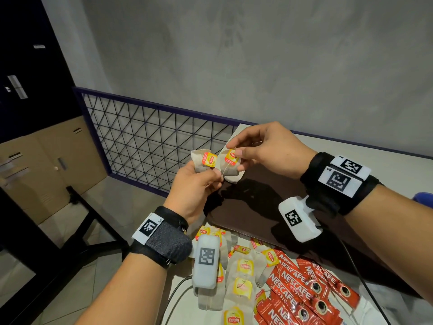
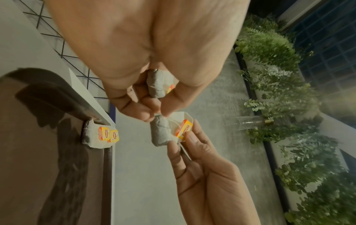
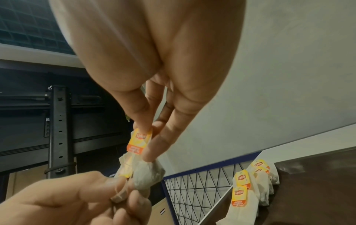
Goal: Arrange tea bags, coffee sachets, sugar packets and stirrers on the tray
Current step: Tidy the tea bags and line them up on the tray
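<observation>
Above the dark brown tray [image 1: 269,198] both hands hold Lipton tea bags. My left hand [image 1: 210,179] grips one tea bag [image 1: 201,161], seen tucked in the curled fingers in the left wrist view [image 2: 156,85]. Its fingertips also meet the lower corner of a second tea bag [image 1: 230,168]. My right hand [image 1: 236,148] pinches that second bag by its yellow tag [image 3: 139,141] between thumb and forefinger. A few tea bags [image 3: 250,190] lie at the tray's far left corner, hidden behind the hands in the head view.
A loose heap of tea bags [image 1: 243,275] and red Nescafe sachets [image 1: 302,289] lies on the white table [image 1: 351,146] in front of the tray. A wire-mesh railing [image 1: 150,137] borders the table's left side. Cables run along the near edge.
</observation>
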### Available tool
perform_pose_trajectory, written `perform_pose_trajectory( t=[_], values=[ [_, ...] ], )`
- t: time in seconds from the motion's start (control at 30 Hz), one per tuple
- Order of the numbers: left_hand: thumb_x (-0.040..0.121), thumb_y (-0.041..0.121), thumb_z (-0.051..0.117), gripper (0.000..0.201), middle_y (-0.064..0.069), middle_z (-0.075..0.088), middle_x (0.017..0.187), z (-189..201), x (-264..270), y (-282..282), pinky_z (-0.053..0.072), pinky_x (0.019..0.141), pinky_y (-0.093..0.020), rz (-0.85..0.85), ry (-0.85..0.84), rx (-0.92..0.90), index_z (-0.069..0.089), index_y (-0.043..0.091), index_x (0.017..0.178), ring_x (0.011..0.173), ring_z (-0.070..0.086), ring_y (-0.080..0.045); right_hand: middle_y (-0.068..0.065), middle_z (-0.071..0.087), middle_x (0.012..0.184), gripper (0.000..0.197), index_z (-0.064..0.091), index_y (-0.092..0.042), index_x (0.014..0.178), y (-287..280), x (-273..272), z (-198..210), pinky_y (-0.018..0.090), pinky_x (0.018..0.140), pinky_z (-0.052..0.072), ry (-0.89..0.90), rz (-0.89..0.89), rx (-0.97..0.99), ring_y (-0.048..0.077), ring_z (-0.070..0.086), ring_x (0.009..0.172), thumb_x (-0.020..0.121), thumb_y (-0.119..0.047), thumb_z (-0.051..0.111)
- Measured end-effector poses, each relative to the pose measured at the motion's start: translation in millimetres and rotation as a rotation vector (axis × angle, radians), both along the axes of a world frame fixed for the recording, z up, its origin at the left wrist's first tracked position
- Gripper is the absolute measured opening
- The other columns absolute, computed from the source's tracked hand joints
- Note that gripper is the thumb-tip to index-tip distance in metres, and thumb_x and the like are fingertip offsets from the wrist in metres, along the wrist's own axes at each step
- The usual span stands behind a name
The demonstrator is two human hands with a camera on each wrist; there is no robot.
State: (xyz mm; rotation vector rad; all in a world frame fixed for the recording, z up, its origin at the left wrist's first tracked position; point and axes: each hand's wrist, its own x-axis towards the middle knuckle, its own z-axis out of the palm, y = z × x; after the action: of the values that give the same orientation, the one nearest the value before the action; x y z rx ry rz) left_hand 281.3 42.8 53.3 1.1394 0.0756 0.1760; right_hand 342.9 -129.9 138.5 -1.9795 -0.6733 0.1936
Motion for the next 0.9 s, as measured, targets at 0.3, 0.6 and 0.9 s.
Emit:
perform_pose_trajectory(
  t=[0.3,0.6,0.9],
  values=[
    [0.092,-0.017,0.059,0.026,-0.004,0.061,0.081,-2.7,0.6,0.8,0.059,0.068,-0.024,-0.001,-0.02,-0.056,0.057,0.003,0.109,0.077,0.067,-0.016,0.012,0.075,0.105,0.015,0.075,-0.003,0.108,-1.4,-1.9,1.6,0.031,0.074,0.065,0.025,0.015,0.044,0.032,0.076,0.093,0.095,0.001,0.069],
    [0.092,-0.018,0.057,0.027,-0.001,0.06,0.077,-4.2,3.5,5.3,0.058,0.07,-0.024,0.05,-0.05,-0.031,0.057,0.006,0.102,0.074,0.063,-0.014,0.012,0.074,0.103,0.015,0.075,-0.008,0.107,-2.1,0.7,0.7,0.036,0.073,0.065,-0.015,0.006,-0.005,0.031,0.077,0.084,0.096,0.0,0.068],
    [0.09,-0.018,0.062,0.03,-0.001,0.06,0.083,-6.6,3.9,5.8,0.059,0.072,-0.026,0.046,-0.039,-0.026,0.057,0.008,0.104,0.081,0.065,-0.017,0.006,0.074,0.099,0.014,0.075,-0.008,0.106,-4.2,0.1,0.7,0.027,0.068,0.061,-0.004,0.022,0.024,0.02,0.076,0.077,0.097,-0.001,0.067]
  ],
)
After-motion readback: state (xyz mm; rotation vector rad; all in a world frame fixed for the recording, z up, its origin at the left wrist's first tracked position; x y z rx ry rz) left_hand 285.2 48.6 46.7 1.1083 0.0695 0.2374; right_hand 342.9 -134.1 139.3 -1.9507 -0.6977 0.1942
